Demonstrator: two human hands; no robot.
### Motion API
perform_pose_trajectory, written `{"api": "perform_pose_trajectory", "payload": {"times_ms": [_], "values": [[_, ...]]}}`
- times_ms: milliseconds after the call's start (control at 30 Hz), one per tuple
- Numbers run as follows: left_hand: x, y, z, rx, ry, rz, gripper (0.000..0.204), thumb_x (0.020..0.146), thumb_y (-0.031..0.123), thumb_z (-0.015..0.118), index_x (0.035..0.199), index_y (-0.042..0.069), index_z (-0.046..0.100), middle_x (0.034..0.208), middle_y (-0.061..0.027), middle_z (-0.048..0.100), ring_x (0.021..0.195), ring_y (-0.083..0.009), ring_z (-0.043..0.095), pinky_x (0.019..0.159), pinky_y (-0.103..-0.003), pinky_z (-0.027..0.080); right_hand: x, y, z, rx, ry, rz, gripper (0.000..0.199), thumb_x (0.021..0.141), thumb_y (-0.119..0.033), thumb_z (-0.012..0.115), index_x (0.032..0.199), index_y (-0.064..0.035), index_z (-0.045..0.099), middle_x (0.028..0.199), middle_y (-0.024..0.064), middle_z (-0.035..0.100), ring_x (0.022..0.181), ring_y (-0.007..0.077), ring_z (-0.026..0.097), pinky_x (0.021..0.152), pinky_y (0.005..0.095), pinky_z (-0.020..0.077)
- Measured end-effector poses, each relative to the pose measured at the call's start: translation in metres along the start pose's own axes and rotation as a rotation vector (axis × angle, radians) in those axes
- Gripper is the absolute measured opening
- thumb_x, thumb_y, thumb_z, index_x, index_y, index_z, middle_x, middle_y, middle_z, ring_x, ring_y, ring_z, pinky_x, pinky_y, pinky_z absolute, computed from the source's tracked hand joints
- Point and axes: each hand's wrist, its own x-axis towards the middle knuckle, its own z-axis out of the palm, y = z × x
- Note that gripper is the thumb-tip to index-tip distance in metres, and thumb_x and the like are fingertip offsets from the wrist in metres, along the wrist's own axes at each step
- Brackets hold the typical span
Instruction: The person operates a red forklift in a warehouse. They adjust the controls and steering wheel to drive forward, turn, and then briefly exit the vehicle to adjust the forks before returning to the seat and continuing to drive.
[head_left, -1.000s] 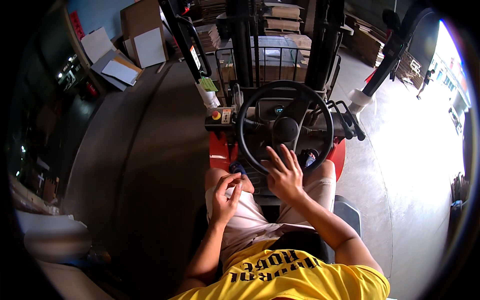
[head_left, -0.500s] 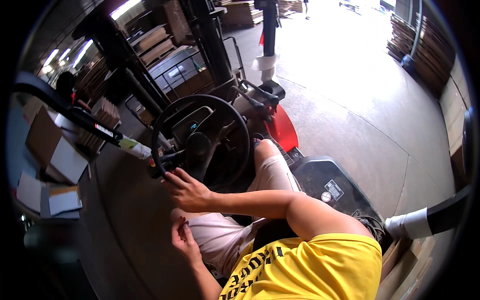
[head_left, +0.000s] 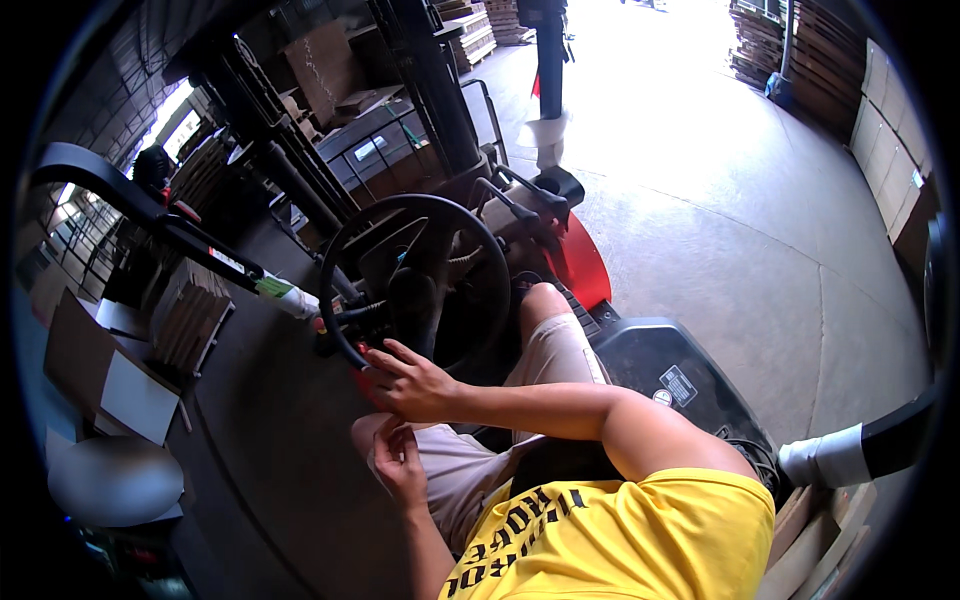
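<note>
I sit at the controls of a forklift with a black steering wheel (head_left: 503,262) before me. Across my lap reaches my right arm, and my right hand (head_left: 415,387) lies at the wheel's lower left rim, fingers stretched and apart rather than wrapped round it. Just below it, over my left thigh, is my left hand (head_left: 402,465). Its fingers are bent and drawn together; whether anything is between them is hidden. Beyond the wheel, to its right, stand black control levers (head_left: 520,205) above a red body panel (head_left: 583,262).
The dark mast (head_left: 425,85) rises ahead, with a metal-railed cage (head_left: 385,165) behind it. Stacked boards (head_left: 190,320) and leaning panels (head_left: 135,395) stand left. Board stacks (head_left: 825,60) and pale boxes (head_left: 885,140) line the right, beyond concrete floor (head_left: 720,235).
The surroundings have shifted in view, with board stacks at the right moving left. The steering wheel's spokes have turned and now cover the lit display. My left hand has come closer to my right.
</note>
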Motion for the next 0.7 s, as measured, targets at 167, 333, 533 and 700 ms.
{"api": "perform_pose_trajectory", "payload": {"times_ms": [167,333,533,700], "values": [[0.003,-0.032,-0.033,-0.058,-0.043,0.016,0.028,0.101,-0.004,0.061,0.129,-0.002,0.062,0.120,-0.0114,0.071,0.106,-0.0173,0.069,0.098,-0.030,0.054,0.008,-0.021,0.020,-0.048,0.010,0.023,0.032,0.081,-0.030,0.069,0.103,-0.0088,0.080,0.130,0.0087,0.071,0.138,0.0331,0.053,0.124,0.0545,0.0327],[0.011,-0.079,-0.079,-0.044,-0.111,0.061,0.024,0.100,0.000,0.065,0.124,-0.002,0.065,0.117,-0.0106,0.072,0.101,-0.0162,0.070,0.092,-0.029,0.055,0.009,-0.041,0.054,-0.173,0.041,-0.006,0.029,0.082,-0.020,0.066,0.105,-0.0077,0.078,0.126,0.0091,0.073,0.135,0.0311,0.057,0.125,0.0548,0.0329],[0.032,-0.117,-0.130,0.048,-0.112,0.115,0.023,0.101,0.010,0.071,0.121,-0.001,0.069,0.108,-0.0074,0.074,0.097,-0.0144,0.070,0.087,-0.029,0.056,-0.001,-0.052,0.074,-0.261,0.002,0.021,0.020,0.087,-0.015,0.067,0.103,-0.0103,0.078,0.127,0.0060,0.073,0.131,0.0284,0.062,0.125,0.0562,0.0343],[0.063,-0.176,-0.178,0.200,-0.169,0.266,0.022,0.099,0.011,0.072,0.118,0.001,0.071,0.109,-0.0097,0.075,0.096,-0.0183,0.072,0.085,-0.032,0.057,-0.011,-0.059,0.101,-0.333,0.106,0.158,0.018,0.085,-0.016,0.069,0.099,-0.0105,0.079,0.126,0.0076,0.072,0.132,0.0302,0.061,0.124,0.0576,0.0329]]}}
